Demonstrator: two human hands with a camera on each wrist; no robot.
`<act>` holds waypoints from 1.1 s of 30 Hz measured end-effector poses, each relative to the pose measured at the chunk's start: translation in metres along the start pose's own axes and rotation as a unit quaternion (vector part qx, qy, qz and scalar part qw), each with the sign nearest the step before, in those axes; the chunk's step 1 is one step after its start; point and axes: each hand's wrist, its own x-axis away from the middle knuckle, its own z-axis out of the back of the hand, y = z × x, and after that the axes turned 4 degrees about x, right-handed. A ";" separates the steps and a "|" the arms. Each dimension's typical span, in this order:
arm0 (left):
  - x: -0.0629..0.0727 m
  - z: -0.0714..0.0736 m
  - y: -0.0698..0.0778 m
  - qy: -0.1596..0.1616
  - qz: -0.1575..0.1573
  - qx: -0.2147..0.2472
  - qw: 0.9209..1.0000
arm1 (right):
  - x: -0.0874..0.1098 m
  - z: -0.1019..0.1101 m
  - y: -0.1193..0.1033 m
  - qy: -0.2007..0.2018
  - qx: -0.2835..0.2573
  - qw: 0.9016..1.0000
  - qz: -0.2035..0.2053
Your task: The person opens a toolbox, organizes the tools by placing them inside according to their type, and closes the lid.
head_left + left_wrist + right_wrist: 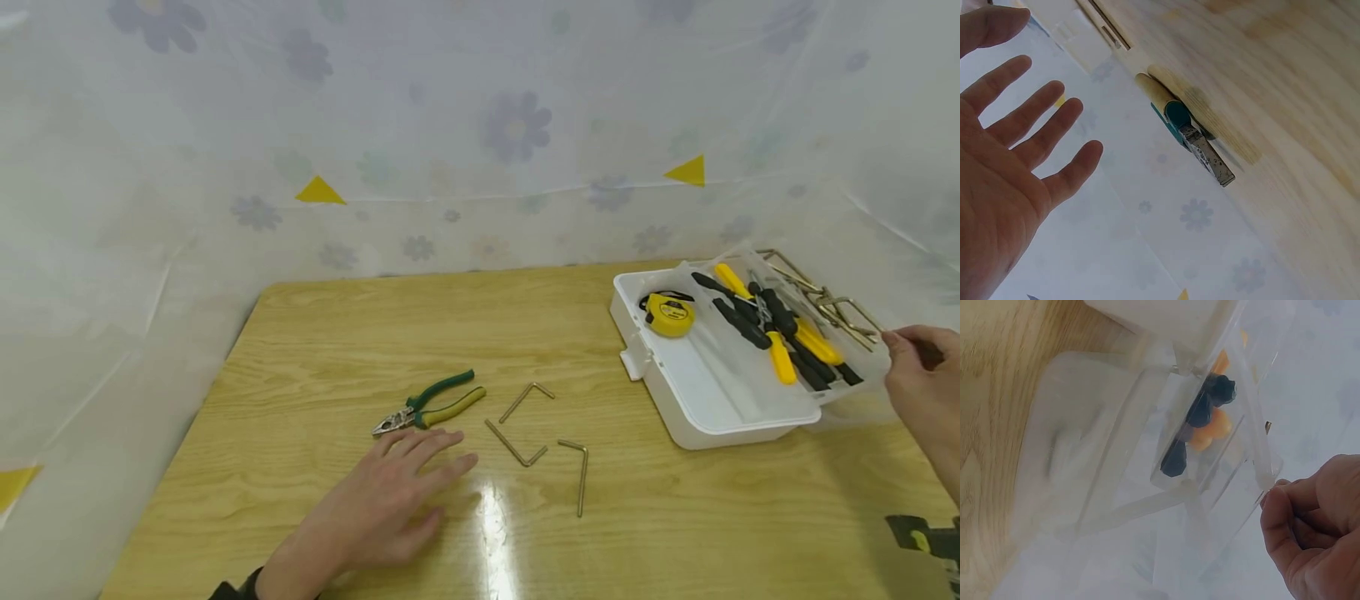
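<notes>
My left hand (390, 500) is spread over the table, just in front of the combination pliers (427, 408) with green and yellow-green handles. In the left wrist view its palm (997, 175) shows, holding nothing. Three brass-coloured L-shaped hex keys (583, 479) lie to its right. At the far right, my right hand (930, 375) pinches the edge of a translucent tray (1263, 450), seen close in the right wrist view. More hex keys (825, 304) lie near those fingertips; whether the fingers touch one, I cannot tell.
The tray sits tilted over a white toolbox (712, 408). It holds black-and-yellow-handled tools (783, 358); a yellow tape measure (670, 314) is at the box's left. A flower-patterned sheet (450, 167) hangs behind the wooden table (337, 325).
</notes>
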 end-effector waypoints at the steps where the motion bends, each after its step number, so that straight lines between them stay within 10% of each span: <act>1: 0.000 0.001 0.000 -0.003 0.002 0.001 1.000 | -0.006 -0.008 0.021 0.000 0.006 1.000 -0.004; 5: 0.001 0.002 0.000 -0.008 0.003 0.001 1.000 | -0.016 -0.027 0.066 0.000 0.035 0.999 0.018; 12: 0.002 0.002 -0.001 -0.003 0.000 0.004 1.000 | -0.005 0.012 -0.025 -0.036 0.025 0.998 0.038; 18: 0.002 0.003 -0.001 -0.003 0.003 0.000 1.000 | -0.023 -0.002 0.003 -0.039 0.030 0.998 0.034; 33: 0.004 0.002 -0.001 0.011 0.006 -0.004 1.000 | -0.044 0.010 -0.062 -0.164 0.134 0.975 0.058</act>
